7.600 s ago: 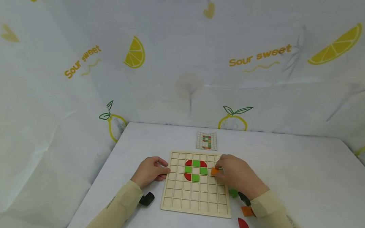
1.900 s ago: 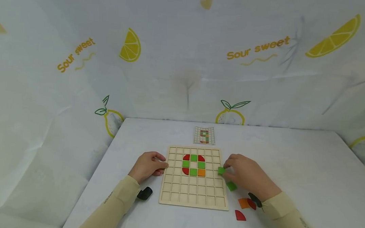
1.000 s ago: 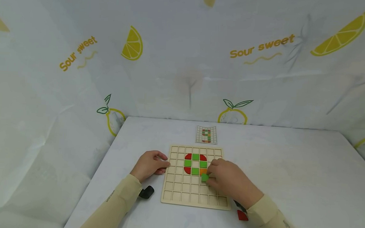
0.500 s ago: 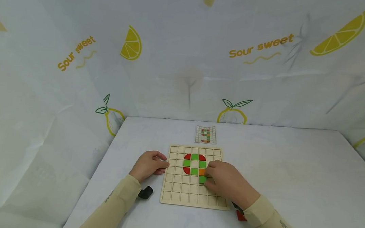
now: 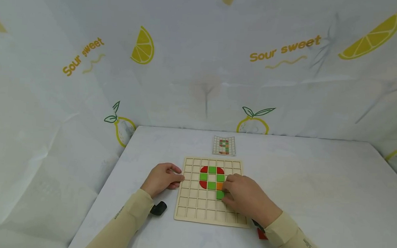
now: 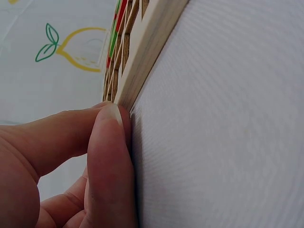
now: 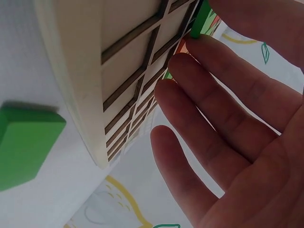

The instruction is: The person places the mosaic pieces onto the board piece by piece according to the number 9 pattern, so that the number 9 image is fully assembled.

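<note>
1. Sleeves, pale beige, one on each forearm, enter from the near edge of the worktop (image 5: 316, 173).
2. Red piece (image 5: 262, 234), partly hidden under the right sleeve, lies on the worktop off the board's near right corner; a loose green tile (image 7: 26, 145) lies just beside the board's edge in the right wrist view. A small black object (image 5: 159, 208) lies by the left sleeve.
3. Right hand (image 5: 245, 198): fingers straight and relaxed, tips on the green square tile (image 5: 220, 194), which sits in a cell just below the orange tile (image 5: 219, 186). Whether it is fully seated cannot be told.
4. Green square tile, judged: light, stiff, smooth-faced, likely to slide; best taken by two opposite edges with fingertips.
5. Left hand (image 5: 162, 179): fingers curled, thumb and fingertip (image 6: 110, 142) pressed against the left edge of the wooden grid board (image 5: 194, 209), steadying it.
6. Wooden grid board: raised ribs between cells hem in each tile; red and green tiles form a ring above the orange one.
7. Pattern card (image 5: 223, 146), beyond the board's far edge.
8. Lemon-print sheet (image 5: 201, 65), backdrop.
</note>
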`<state>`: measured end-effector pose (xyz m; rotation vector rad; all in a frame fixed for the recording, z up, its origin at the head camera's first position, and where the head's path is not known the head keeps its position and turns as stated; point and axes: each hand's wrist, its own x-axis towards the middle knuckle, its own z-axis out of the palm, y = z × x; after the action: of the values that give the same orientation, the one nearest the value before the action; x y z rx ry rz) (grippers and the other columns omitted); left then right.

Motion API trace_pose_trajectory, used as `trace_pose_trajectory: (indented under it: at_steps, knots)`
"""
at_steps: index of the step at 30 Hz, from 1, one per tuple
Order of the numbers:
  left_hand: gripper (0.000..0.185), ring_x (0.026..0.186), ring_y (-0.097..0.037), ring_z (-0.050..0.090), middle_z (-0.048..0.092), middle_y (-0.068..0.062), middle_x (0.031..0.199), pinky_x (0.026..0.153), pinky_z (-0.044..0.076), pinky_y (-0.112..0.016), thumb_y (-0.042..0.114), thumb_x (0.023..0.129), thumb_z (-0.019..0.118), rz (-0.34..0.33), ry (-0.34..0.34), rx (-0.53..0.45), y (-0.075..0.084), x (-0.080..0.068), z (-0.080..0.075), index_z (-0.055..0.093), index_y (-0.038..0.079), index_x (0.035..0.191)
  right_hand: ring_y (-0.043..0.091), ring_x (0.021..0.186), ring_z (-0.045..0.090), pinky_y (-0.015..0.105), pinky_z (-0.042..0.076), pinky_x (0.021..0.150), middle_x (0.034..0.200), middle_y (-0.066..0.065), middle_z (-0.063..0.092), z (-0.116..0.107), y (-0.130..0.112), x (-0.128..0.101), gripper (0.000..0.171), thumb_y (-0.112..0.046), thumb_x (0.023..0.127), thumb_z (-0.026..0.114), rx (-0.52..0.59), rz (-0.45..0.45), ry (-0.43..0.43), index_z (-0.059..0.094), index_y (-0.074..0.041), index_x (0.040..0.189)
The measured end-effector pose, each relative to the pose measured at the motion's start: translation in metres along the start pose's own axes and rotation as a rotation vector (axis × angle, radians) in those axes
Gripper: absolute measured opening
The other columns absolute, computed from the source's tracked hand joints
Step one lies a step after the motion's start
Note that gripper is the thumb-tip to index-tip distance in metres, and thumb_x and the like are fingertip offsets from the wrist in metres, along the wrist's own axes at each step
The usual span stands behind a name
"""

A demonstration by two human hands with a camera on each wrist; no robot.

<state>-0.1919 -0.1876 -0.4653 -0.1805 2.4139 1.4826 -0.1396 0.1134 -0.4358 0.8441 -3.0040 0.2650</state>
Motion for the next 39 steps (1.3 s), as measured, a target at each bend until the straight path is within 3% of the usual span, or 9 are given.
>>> trace_pose_trajectory:
  at_steps: [9,13,22,27,31,39]
  knots:
    - [0.028,0.069,-0.014,0.073,0.075,-0.008,0.088,0.067,0.066,-0.027,0.021,0.091,0.089,-0.013,0.005,-0.003,0.0,0.001,0.0,0.075,0.009,0.112,0.01,0.087,0.063,0.034,0.061,0.082,0.093,-0.009,0.071,-0.006,0.006,-0.005,0.017,-0.025,0.087,0.09,0.024,0.03,0.008,0.083,-0.016,0.099]
    - [0.028,0.07,-0.014,0.073,0.075,-0.008,0.089,0.067,0.066,-0.027,0.021,0.091,0.088,-0.005,0.004,0.004,0.001,0.001,0.001,0.075,0.009,0.112,0.011,0.089,0.063,0.035,0.061,0.082,0.096,-0.008,0.072,-0.014,0.016,-0.018,0.016,-0.024,0.087,0.089,0.015,0.066,-0.005,0.082,-0.016,0.099]
    - [0.028,0.07,-0.014,0.072,0.074,-0.008,0.089,0.069,0.066,-0.027,0.019,0.091,0.088,-0.003,-0.001,-0.009,0.001,0.0,0.001,0.074,0.008,0.112,0.015,0.096,0.066,0.041,0.064,0.087,0.102,-0.008,0.071,-0.023,0.05,-0.057,0.02,-0.03,0.088,0.09,0.011,0.211,-0.053,0.082,-0.018,0.101]
    - [0.027,0.07,-0.015,0.072,0.074,-0.008,0.089,0.067,0.066,-0.027,0.019,0.091,0.088,-0.011,0.008,-0.003,0.001,0.0,0.0,0.074,0.008,0.112,0.015,0.099,0.065,0.043,0.064,0.09,0.104,-0.006,0.07,-0.021,0.061,-0.068,0.026,-0.03,0.087,0.09,0.035,0.279,-0.104,0.081,-0.016,0.107]
    - [0.027,0.07,-0.015,0.073,0.074,-0.008,0.089,0.068,0.066,-0.028,0.02,0.091,0.088,-0.013,0.01,0.0,-0.001,0.002,0.0,0.075,0.009,0.112,0.016,0.101,0.065,0.043,0.065,0.092,0.109,-0.006,0.07,-0.017,0.063,-0.069,0.032,-0.028,0.085,0.092,0.043,0.262,-0.094,0.081,-0.015,0.113]
    - [0.027,0.069,-0.015,0.072,0.073,-0.008,0.088,0.067,0.066,-0.027,0.02,0.09,0.089,-0.028,0.011,-0.001,-0.002,0.004,0.002,0.075,0.01,0.111,0.01,0.1,0.062,0.037,0.064,0.089,0.108,-0.01,0.068,-0.014,0.061,-0.065,0.029,-0.023,0.086,0.09,0.051,0.213,-0.097,0.081,-0.019,0.113]
